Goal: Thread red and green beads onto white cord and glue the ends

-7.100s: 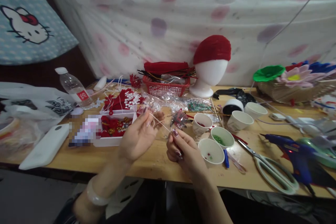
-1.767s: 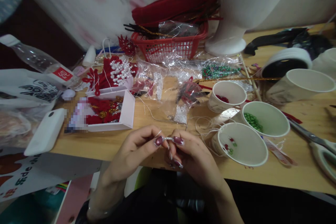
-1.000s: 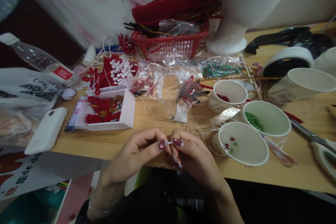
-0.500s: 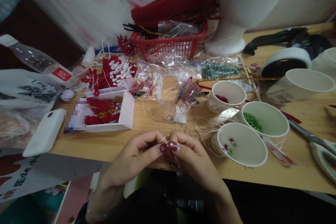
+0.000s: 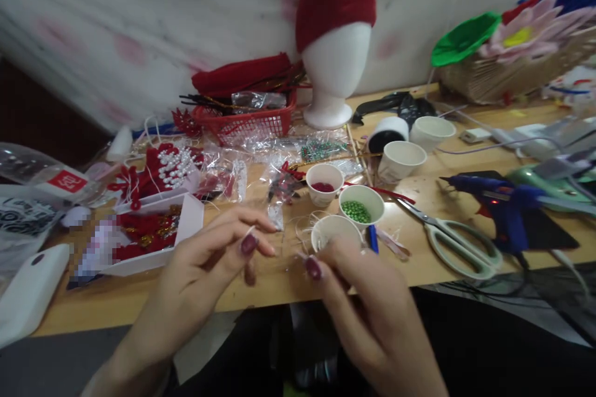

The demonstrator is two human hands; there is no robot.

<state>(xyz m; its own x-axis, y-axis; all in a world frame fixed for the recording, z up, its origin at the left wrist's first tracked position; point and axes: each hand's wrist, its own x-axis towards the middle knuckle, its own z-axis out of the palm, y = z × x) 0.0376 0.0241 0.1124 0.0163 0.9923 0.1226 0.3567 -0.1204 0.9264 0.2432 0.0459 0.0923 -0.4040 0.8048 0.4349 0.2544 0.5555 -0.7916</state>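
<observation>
My left hand is pinched, with a short bit of white string showing between thumb and index finger. Across a gap from it, my right hand is closed at the fingertips. A small, blurred whitish end of string pokes out beside its thumb. Just behind the right fingers stands a paper cup, partly covered by them. Near it are a cup of green beads and a cup of dark red beads. Loops of thin white cord lie by the nearest cup.
Scissors and a blue glue gun lie to the right. A white box with red and gold ornaments is at left, beside a phone. Behind stand a red basket and a white mannequin head in red cloth.
My hands, touching at the fingertips half a second ago, have moved apart. The view has swung up and right, bringing the scissors, glue gun and mannequin head more fully into sight.
</observation>
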